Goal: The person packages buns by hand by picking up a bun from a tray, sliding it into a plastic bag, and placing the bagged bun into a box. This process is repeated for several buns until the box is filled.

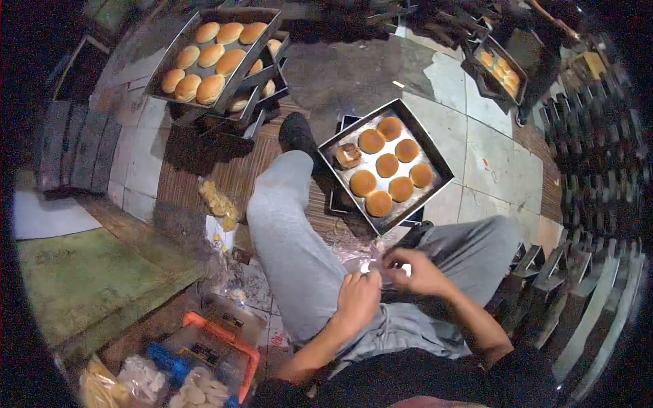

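Over the lap, my left hand (359,299) is closed on a clear plastic bag (357,260), its fingers curled at the bag's near edge. Just to the right, my right hand (416,272) pinches the same bag with bent fingers. What the bag contains, if anything, I cannot make out. In front of the knees sits a square metal tray (441,185), turned cornerwise, with several round browned buns (387,165) on it. One bun (348,156) at its left corner looks torn or wrinkled and paler.
Stacked trays of buns (211,56) stand at the far left. Another bun tray (500,71) is at the far right, near a person's arm (554,20). Dark metal pans (598,170) line the right side. An orange-rimmed crate (253,370) with bagged items lies at lower left.
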`<state>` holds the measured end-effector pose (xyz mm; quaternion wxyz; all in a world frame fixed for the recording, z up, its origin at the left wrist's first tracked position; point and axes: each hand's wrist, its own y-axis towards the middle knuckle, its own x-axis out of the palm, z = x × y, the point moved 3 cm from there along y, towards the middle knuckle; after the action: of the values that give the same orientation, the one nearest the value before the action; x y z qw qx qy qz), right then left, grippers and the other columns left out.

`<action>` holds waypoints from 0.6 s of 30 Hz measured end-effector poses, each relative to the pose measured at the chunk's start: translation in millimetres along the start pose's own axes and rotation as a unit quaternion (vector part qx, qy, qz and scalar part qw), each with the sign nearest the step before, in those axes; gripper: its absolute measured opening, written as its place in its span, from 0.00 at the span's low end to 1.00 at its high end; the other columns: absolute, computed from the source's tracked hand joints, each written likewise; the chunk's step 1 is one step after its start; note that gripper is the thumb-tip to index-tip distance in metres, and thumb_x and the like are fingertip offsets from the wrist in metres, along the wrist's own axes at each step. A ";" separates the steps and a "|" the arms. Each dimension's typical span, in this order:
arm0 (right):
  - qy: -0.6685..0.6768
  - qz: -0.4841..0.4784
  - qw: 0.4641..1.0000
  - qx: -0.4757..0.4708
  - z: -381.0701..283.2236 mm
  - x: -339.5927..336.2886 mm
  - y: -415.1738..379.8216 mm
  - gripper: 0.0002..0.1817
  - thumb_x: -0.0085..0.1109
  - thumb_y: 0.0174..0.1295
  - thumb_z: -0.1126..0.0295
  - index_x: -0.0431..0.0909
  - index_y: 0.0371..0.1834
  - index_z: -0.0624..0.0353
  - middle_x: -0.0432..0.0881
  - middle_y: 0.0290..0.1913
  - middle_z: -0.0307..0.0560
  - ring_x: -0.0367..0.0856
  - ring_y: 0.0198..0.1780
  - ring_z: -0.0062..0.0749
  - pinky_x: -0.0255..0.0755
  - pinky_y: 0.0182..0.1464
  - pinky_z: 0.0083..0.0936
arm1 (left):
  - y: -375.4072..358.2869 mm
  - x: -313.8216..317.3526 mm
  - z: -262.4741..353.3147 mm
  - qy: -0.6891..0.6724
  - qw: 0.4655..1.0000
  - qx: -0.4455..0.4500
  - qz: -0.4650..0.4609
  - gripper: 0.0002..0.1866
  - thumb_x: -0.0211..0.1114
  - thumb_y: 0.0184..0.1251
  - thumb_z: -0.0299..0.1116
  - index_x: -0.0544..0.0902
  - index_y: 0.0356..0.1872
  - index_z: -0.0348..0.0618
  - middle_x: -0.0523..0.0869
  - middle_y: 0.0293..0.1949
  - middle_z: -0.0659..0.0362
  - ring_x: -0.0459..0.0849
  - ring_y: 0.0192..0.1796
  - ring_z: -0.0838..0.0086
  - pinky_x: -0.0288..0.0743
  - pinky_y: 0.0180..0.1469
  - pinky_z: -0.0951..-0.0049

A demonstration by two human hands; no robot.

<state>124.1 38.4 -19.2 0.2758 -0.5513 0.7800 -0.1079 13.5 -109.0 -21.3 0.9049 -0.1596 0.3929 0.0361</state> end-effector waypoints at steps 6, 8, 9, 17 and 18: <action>-0.106 0.089 0.975 -0.176 -7.0 8.0 -62.9 0.24 0.67 0.44 0.82 0.82 0.49 0.61 0.81 0.45 0.56 0.81 0.51 0.57 0.77 0.53 0.43 | -2.2 -1.6 12.4 -0.183 0.981 0.035 0.057 0.14 0.69 0.65 0.32 0.81 0.50 0.41 0.88 0.34 0.46 0.87 0.43 0.48 0.75 0.46 0.51; -0.125 0.130 0.966 -0.187 -27.5 -20.8 -72.3 0.21 0.66 0.44 0.82 0.84 0.46 0.61 0.81 0.44 0.57 0.83 0.49 0.57 0.78 0.50 0.42 | 5.4 5.2 1.7 -0.168 0.984 0.048 -0.040 0.14 0.71 0.64 0.34 0.83 0.49 0.50 0.89 0.36 0.48 0.86 0.47 0.50 0.77 0.52 0.53; -0.116 0.148 0.957 -0.220 -41.3 -34.6 -78.4 0.16 0.67 0.50 0.79 0.85 0.45 0.61 0.82 0.47 0.57 0.84 0.48 0.57 0.79 0.49 0.42 | 13.1 -10.7 8.4 -0.161 0.985 0.051 -0.043 0.14 0.71 0.64 0.34 0.83 0.49 0.50 0.89 0.36 0.48 0.86 0.47 0.50 0.77 0.52 0.53; -0.130 0.175 0.953 -0.211 -49.4 -17.9 -81.1 0.31 0.69 0.64 0.65 0.72 0.67 0.68 0.74 0.68 0.71 0.76 0.68 0.63 0.72 0.70 0.45 | 49.2 -96.3 84.3 0.158 0.927 0.308 0.143 0.25 0.75 0.52 0.33 0.83 0.55 0.46 0.87 0.53 0.56 0.81 0.64 0.57 0.66 0.69 0.52; -0.135 0.177 0.944 -0.242 -50.0 -16.7 -74.0 0.41 0.70 0.61 0.63 0.64 0.74 0.71 0.61 0.77 0.74 0.61 0.78 0.66 0.60 0.78 0.47 | 45.2 -98.8 91.5 0.163 0.926 0.311 0.137 0.25 0.75 0.52 0.33 0.83 0.55 0.46 0.87 0.53 0.56 0.81 0.64 0.57 0.66 0.69 0.52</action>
<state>159.8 19.6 62.2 0.2516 -0.4635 0.8233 0.2099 0.9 -31.2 96.8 0.8188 0.1813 0.5446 0.0098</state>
